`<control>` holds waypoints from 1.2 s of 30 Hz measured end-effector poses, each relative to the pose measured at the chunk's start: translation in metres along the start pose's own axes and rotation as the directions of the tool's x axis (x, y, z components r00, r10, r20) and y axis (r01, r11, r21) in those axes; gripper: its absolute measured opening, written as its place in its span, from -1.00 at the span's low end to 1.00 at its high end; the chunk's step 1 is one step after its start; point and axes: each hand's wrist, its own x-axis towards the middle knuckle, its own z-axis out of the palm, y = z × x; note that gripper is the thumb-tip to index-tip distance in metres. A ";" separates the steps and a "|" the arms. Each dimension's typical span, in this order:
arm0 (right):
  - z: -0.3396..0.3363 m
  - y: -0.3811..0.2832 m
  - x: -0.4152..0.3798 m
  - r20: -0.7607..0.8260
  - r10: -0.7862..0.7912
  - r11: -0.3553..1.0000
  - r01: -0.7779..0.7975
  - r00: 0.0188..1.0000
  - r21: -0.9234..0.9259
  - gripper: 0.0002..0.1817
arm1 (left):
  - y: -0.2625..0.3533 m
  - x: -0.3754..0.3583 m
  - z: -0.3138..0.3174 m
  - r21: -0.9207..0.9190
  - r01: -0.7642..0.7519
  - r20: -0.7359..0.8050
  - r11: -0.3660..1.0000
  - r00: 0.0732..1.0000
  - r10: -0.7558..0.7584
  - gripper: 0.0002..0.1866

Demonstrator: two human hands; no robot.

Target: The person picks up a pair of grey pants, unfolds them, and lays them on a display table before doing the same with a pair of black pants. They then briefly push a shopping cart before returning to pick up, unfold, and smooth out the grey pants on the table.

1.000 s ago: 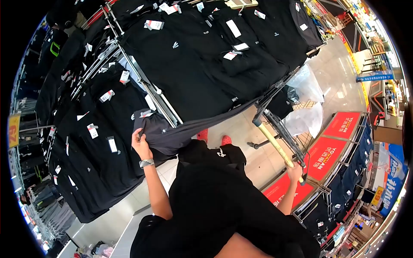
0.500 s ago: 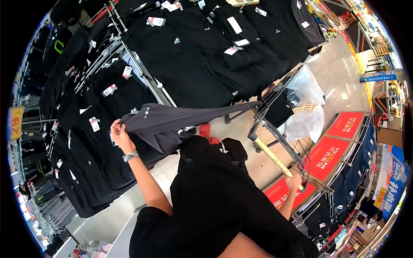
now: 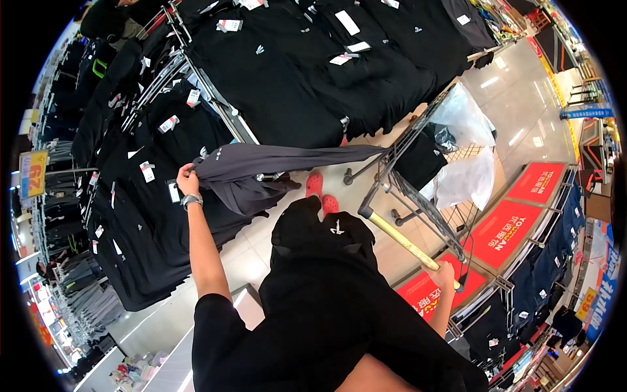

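Head view: left hand [image 3: 187, 179] grips grey garment [image 3: 274, 163]; right hand [image 3: 446, 274] apparently holds cart handle [image 3: 401, 242]

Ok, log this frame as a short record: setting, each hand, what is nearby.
Setting: clothing shop aisle, racks of black garments with price tags
Left hand: grip closed on a dark grey garment, stretched towards the cart
Right hand: closed on the cart handle
Cart: wire, clear plastic bags inside
Floor: pale tiles, red shoes visible
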 end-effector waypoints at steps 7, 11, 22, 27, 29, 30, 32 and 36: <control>0.000 0.001 0.005 0.248 -0.118 0.992 0.102 0.961 0.076 -0.59 | -0.012 -0.059 0.020 0.251 -0.217 0.211 0.944 0.963 0.165 -0.55; 0.002 -0.001 0.003 0.351 -0.054 0.993 0.012 0.935 0.119 -0.60 | 0.018 -0.096 0.025 0.316 -0.293 0.391 0.903 0.907 0.157 -0.38; 0.007 -0.013 0.010 0.593 -0.012 0.964 -0.149 0.805 0.222 -0.65 | 0.011 -0.102 0.026 0.438 -0.180 0.438 0.881 0.898 -0.034 -0.46; 0.017 -0.026 0.013 0.589 0.020 0.991 -0.092 0.808 0.092 -0.66 | 0.002 -0.100 0.017 0.437 -0.265 0.463 0.860 0.886 0.038 -0.53; 0.014 -0.043 0.011 0.609 0.102 0.994 -0.099 0.786 -0.038 -0.70 | 0.004 -0.102 0.012 0.391 -0.290 0.464 0.873 0.882 0.085 -0.63; 0.020 -0.040 0.014 0.605 0.098 0.995 -0.093 0.790 -0.040 -0.70 | 0.004 -0.102 0.010 0.382 -0.311 0.437 0.871 0.891 0.126 -0.71; 0.036 -0.030 0.018 0.589 0.068 0.996 -0.022 0.805 -0.085 -0.73 | 0.011 -0.102 0.005 0.421 -0.282 0.454 0.862 0.888 0.069 -0.79; 0.032 -0.079 0.005 0.494 0.209 0.946 -0.046 0.844 -0.322 -0.67 | 0.015 -0.096 -0.004 0.396 -0.376 0.513 0.838 0.847 0.138 -0.87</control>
